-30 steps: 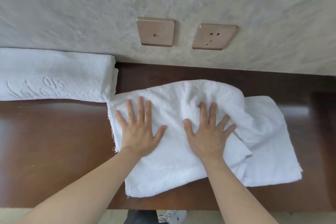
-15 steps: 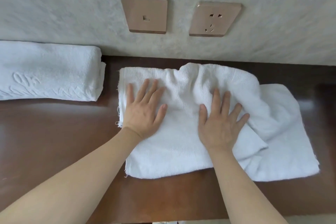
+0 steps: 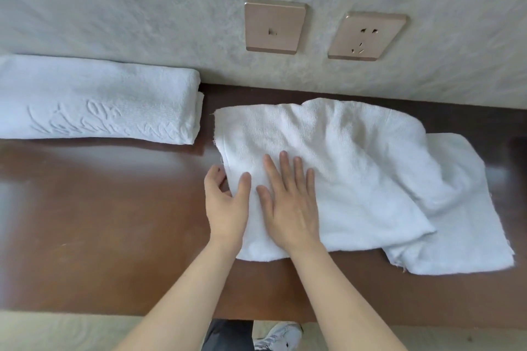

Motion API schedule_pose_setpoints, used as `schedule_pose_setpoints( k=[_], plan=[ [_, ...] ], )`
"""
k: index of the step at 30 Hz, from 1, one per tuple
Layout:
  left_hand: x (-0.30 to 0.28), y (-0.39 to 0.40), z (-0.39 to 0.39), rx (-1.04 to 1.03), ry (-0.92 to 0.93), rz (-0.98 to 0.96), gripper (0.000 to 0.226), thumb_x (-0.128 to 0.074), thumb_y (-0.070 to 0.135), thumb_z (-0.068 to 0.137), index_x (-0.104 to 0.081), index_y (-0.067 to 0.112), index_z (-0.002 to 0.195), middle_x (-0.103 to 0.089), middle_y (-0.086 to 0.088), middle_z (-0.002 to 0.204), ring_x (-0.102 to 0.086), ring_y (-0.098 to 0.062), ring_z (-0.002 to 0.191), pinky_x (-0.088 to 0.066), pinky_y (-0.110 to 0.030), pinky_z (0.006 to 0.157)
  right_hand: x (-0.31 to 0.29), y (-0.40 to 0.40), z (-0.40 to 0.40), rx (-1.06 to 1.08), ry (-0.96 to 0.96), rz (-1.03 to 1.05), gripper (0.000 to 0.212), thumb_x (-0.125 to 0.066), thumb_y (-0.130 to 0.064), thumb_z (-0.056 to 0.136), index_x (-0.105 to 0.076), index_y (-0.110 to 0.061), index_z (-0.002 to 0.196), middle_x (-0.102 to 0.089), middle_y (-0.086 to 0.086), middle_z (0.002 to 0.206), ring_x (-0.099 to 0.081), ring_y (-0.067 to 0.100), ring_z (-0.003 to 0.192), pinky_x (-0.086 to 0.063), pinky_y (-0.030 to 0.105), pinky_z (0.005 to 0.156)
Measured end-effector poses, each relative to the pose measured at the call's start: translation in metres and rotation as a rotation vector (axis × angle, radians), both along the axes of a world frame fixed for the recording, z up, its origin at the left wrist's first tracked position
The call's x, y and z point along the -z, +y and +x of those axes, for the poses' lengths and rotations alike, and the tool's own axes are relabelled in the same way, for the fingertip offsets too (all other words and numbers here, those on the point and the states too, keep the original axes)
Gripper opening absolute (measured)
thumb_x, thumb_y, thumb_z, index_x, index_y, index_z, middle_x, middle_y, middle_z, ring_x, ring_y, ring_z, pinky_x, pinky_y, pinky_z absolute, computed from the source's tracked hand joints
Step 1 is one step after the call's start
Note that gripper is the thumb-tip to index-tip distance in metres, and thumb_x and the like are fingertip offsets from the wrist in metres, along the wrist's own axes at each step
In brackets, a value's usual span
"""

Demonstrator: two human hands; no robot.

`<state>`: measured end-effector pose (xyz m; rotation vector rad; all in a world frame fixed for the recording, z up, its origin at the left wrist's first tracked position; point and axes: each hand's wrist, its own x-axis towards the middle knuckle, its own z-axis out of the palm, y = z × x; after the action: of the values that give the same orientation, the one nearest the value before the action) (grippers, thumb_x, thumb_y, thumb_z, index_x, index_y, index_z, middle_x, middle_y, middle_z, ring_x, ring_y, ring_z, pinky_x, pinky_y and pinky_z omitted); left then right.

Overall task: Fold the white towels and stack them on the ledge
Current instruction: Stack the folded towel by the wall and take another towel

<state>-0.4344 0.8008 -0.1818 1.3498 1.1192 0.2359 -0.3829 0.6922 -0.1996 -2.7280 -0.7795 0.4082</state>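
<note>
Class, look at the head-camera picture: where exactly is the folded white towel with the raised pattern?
The folded white embossed towel lies at the picture's far left on the dark brown wooden ledge, against the grey wall, just left of the loose white towel.

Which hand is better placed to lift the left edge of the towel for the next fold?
Probably the left hand: its fingers curl at the unfolded towel's left edge; the right hand presses flat.

Two champagne-coloured square plates, a wall switch [image 3: 275, 26] and a power socket [image 3: 367, 36], sat side by side on the grey textured plaster wall [image 3: 142, 8], while a grey sneaker [image 3: 278, 335] showed below.
</note>
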Motion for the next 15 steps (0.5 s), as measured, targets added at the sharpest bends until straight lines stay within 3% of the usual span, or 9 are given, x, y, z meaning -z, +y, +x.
schedule_pose_setpoints(
  k=[3,6,9,13,15],
  plan=[
    [-0.004,0.009,0.002,0.097,-0.068,-0.309,0.036,-0.071,0.034,0.089,-0.066,0.017,0.120,-0.075,0.000,0.111,-0.070,-0.017,0.106,-0.052,-0.045,0.101,-0.002,0.005,0.002,0.035,0.051,-0.028,0.066,0.001,-0.057,0.098,0.000,-0.034,0.160,0.001,-0.001,0.168,0.010,0.022,0.154,0.006,0.046,0.124],
    [-0.006,0.014,0.003,0.251,-0.051,-0.480,0.037,-0.073,0.040,0.087,-0.072,0.013,0.112,-0.076,-0.005,0.108,-0.072,-0.021,0.105,-0.050,-0.047,0.103,-0.007,0.004,0.006,0.047,0.121,0.023,0.068,0.005,-0.060,0.095,0.003,-0.037,0.159,0.002,-0.004,0.168,0.013,0.018,0.154,0.007,0.044,0.124],
    [-0.002,0.016,-0.002,0.261,-0.091,-0.440,0.041,-0.073,0.045,0.085,-0.071,0.015,0.113,-0.075,-0.003,0.111,-0.071,-0.021,0.106,-0.051,-0.048,0.102,-0.012,0.001,0.006,0.056,0.163,0.065,0.069,0.004,-0.063,0.095,0.002,-0.036,0.159,0.001,-0.006,0.168,0.013,0.015,0.154,0.006,0.043,0.125],
    [-0.004,0.013,-0.004,0.281,-0.226,-0.438,0.028,-0.062,0.032,0.098,-0.063,0.025,0.125,-0.073,0.005,0.118,-0.068,-0.014,0.112,-0.051,-0.038,0.097,-0.018,0.003,0.004,0.041,0.163,0.086,0.070,0.003,-0.064,0.096,-0.001,-0.035,0.160,-0.002,-0.005,0.168,0.009,0.017,0.154,0.006,0.042,0.125],
    [-0.003,0.015,-0.006,0.259,-0.148,-0.243,0.019,-0.063,0.034,0.097,-0.062,0.029,0.115,-0.073,0.017,0.105,-0.069,-0.003,0.100,-0.054,-0.033,0.089,-0.018,0.003,0.002,0.031,0.156,0.088,0.068,0.000,-0.061,0.098,-0.003,-0.033,0.160,-0.005,-0.003,0.168,0.007,0.017,0.154,0.006,0.042,0.125]
  ],
)
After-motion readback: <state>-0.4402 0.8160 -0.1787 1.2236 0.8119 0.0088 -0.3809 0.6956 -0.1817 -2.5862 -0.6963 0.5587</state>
